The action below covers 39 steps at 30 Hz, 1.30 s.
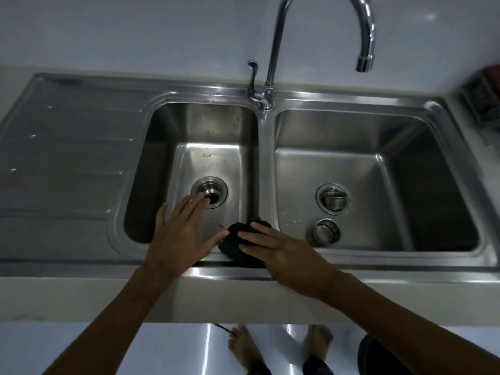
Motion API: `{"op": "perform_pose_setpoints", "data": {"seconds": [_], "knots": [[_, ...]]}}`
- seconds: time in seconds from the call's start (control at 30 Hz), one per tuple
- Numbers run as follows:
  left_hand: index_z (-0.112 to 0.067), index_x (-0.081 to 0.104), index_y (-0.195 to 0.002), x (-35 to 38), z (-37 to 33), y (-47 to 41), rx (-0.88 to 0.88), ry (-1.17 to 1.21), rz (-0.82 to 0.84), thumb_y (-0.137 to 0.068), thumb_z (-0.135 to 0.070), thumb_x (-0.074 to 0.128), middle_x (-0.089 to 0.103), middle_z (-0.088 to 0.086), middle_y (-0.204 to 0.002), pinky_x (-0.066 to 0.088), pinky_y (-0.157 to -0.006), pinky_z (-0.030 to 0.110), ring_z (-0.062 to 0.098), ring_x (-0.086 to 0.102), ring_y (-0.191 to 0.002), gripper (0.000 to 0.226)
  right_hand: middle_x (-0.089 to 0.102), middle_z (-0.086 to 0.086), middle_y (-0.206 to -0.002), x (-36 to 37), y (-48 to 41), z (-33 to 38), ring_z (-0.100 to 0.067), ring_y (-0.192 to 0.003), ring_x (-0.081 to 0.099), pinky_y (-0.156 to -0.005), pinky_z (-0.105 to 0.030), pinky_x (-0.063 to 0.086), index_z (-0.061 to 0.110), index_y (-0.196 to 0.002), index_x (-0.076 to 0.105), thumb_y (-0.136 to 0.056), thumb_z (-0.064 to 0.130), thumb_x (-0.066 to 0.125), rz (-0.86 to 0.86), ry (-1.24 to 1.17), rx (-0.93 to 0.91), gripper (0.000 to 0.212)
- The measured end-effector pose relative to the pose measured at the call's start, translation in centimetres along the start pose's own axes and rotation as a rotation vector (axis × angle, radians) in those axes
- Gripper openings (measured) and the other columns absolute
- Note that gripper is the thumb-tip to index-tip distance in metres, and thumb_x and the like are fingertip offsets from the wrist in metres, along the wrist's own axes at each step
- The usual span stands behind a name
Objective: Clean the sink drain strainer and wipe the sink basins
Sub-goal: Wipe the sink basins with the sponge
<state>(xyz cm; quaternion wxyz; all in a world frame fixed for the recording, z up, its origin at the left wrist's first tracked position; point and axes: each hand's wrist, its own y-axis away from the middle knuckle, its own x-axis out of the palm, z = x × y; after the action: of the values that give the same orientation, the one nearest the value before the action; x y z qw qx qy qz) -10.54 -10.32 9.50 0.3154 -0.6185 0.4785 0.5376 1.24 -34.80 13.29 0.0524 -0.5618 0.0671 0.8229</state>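
At frame centre, the left hand [180, 234] reaches toward the left basin's open drain [210, 192]; the right hand [281, 251] presses a black cloth [238, 246] flat.

The sink [270, 269] and tap [273, 63] were seen in plain silver steel, the left basin [211, 125] marked with dark specks. The cloth [238, 244] was black. The table [230, 301] was cream, the wall [135, 31] pale grey, the floor [176, 347] glossy white.

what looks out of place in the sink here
The left basin's drain is open, without its strainer. A loose strainer sits on the right basin floor, beside that basin's own strainer.
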Motion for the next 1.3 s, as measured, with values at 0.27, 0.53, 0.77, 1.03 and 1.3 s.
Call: {"op": "perform_pose_setpoints", "data": {"seconds": [0.27,0.53,0.77,1.03,1.3], "knots": [[-0.024,0.031,-0.163,0.8,-3.5,2.4,0.084,0.043,0.069,-0.092,-0.084,0.018,0.024,-0.004,-0.17,0.012,-0.129,0.051,0.015,0.018,-0.159,0.094,0.052,-0.001,-0.152,-0.8,7.2,-0.8,-0.024,-0.138,0.053,-0.102,-0.031,0.051,0.017,-0.139,0.062,-0.074,-0.003,0.081,-0.06,-0.053,0.231,0.071],[-0.009,0.043,-0.156,2.2,-11.0,3.5,0.115,-0.008,0.071,-0.099,-0.077,0.022,0.038,0.011,-0.164,0.033,-0.121,0.058,0.026,0.036,-0.153,0.092,0.032,0.005,-0.165,-4.4,13.1,-5.5,-0.021,-0.148,0.039,-0.11,-0.036,0.044,0.021,-0.152,0.047,-0.097,0.003,0.051,0.168,0.013,0.344,0.058],[-0.017,0.039,-0.16,3.4,-21.5,1.1,0.233,0.015,0.104,-0.096,-0.08,0.018,0.02,0.006,-0.172,0.019,-0.125,0.059,0.027,0.019,-0.159,0.093,0.028,0.007,-0.166,-7.8,22.5,-11.7,-0.017,-0.15,0.033,-0.114,-0.035,0.042,0.024,-0.153,0.044,-0.098,0.003,0.049,0.217,0.107,0.518,0.06],[-0.032,0.006,-0.167,6.1,-44.0,-3.4,0.44,0.192,0.136,-0.088,-0.088,0.004,-0.004,-0.004,-0.175,-0.013,-0.125,0.046,0.014,-0.004,-0.161,0.097,0.046,0.0,-0.156,-12.5,35.2,-20.4,-0.025,-0.145,0.044,-0.098,-0.04,0.057,0.022,-0.142,0.058,-0.086,0.002,0.07,-0.1,0.205,0.919,0.061],[-0.027,0.009,-0.166,7.9,-58.9,-7.0,0.513,0.167,0.171,-0.095,-0.082,0.018,0.005,0.003,-0.175,-0.003,-0.127,0.053,0.018,0.002,-0.161,0.091,0.037,-0.002,-0.161,-12.7,44.0,-28.2,-0.025,-0.148,0.037,-0.104,-0.043,0.052,0.019,-0.149,0.049,-0.092,0.003,0.059,-0.153,0.088,1.237,0.06]]}}
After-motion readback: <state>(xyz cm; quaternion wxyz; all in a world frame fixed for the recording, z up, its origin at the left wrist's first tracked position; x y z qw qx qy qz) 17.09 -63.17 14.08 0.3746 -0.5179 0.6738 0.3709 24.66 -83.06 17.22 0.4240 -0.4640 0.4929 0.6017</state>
